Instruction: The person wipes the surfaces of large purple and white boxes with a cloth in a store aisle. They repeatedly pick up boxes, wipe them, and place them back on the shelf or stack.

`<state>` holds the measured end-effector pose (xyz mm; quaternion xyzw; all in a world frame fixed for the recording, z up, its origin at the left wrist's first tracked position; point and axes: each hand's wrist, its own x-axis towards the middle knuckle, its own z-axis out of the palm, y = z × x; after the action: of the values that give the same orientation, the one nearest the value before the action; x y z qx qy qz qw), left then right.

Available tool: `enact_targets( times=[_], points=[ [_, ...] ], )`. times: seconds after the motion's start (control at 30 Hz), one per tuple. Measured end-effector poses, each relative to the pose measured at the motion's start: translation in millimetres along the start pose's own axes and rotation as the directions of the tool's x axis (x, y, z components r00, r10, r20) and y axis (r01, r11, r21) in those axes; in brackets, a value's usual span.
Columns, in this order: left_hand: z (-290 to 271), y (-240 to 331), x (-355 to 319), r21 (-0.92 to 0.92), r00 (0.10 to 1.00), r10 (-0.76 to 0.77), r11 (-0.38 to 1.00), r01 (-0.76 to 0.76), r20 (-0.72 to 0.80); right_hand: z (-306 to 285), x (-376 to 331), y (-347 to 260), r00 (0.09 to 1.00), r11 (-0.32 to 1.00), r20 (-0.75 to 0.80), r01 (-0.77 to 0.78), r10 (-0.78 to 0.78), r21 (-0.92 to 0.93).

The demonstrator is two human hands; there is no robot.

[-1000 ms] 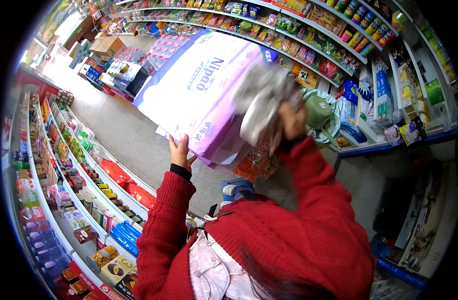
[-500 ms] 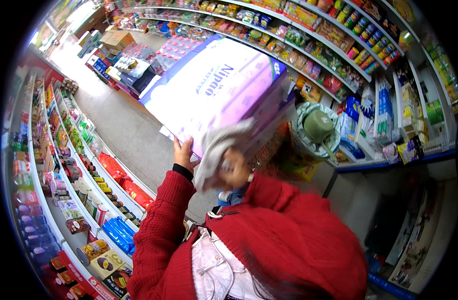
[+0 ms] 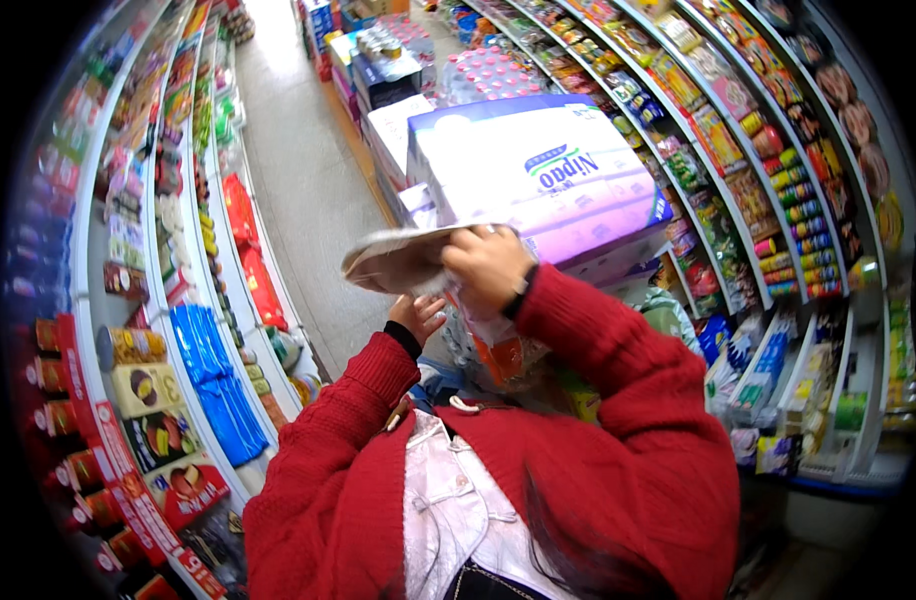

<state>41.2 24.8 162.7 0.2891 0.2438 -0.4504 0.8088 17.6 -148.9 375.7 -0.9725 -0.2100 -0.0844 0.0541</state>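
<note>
A: What fills the view?

B: Shelves point(image 3: 178, 330) curve down the left of the frame and more shelving point(image 3: 778, 180) runs along the right, with the aisle floor point(image 3: 298, 170) between them. At upper centre sits the big pack point(image 3: 538, 175), white and lilac, resting on stacked cartons.

A: And the hands?

B: The right hand point(image 3: 488, 265), centre frame, is clamped on a flat grey bag point(image 3: 403, 260), held level just in front of the pack, likely to keep it from flopping. A clear wrapper point(image 3: 498, 350) hangs below that hand.

A: The left?

B: The left hand point(image 3: 418, 315) sits just under the bag, fingers loosely apart, palm up; whether it touches the bag, I cannot tell. It seems placed to support it.
</note>
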Motion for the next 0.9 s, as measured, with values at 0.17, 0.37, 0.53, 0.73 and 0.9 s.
enact_targets(
  times=[0.17, 0.37, 0.53, 0.73, 0.9],
  points=[
    [30, -14, -51, 0.342, 0.99, 0.138, 0.931, -0.126, -0.013, 64, 133, 10, 0.847, 0.922, 0.512, 0.074, 0.143, -0.381],
    [1, -11, -59, 0.365, 0.979, 0.198, 0.916, -0.166, -0.052, 90, 244, 109, 0.91, 0.883, 0.093, -0.362, 0.405, -0.298],
    [9, 7, -44, 0.362, 0.969, 0.245, 0.908, -0.214, -0.043, 28, 178, 312, 0.847, 0.878, -0.305, -0.475, 0.435, -0.068],
    [73, 25, -9, 0.424, 0.971, 0.211, 0.874, -0.24, 0.113, 40, -99, 522, 0.468, 0.356, 0.023, -0.639, 0.883, -0.681],
    [112, 35, 3, 0.547, 0.98, 0.158, 0.813, -0.199, 0.121, 42, -198, 517, 0.269, 0.223, 0.127, -0.929, 0.955, 0.296]
  ],
)
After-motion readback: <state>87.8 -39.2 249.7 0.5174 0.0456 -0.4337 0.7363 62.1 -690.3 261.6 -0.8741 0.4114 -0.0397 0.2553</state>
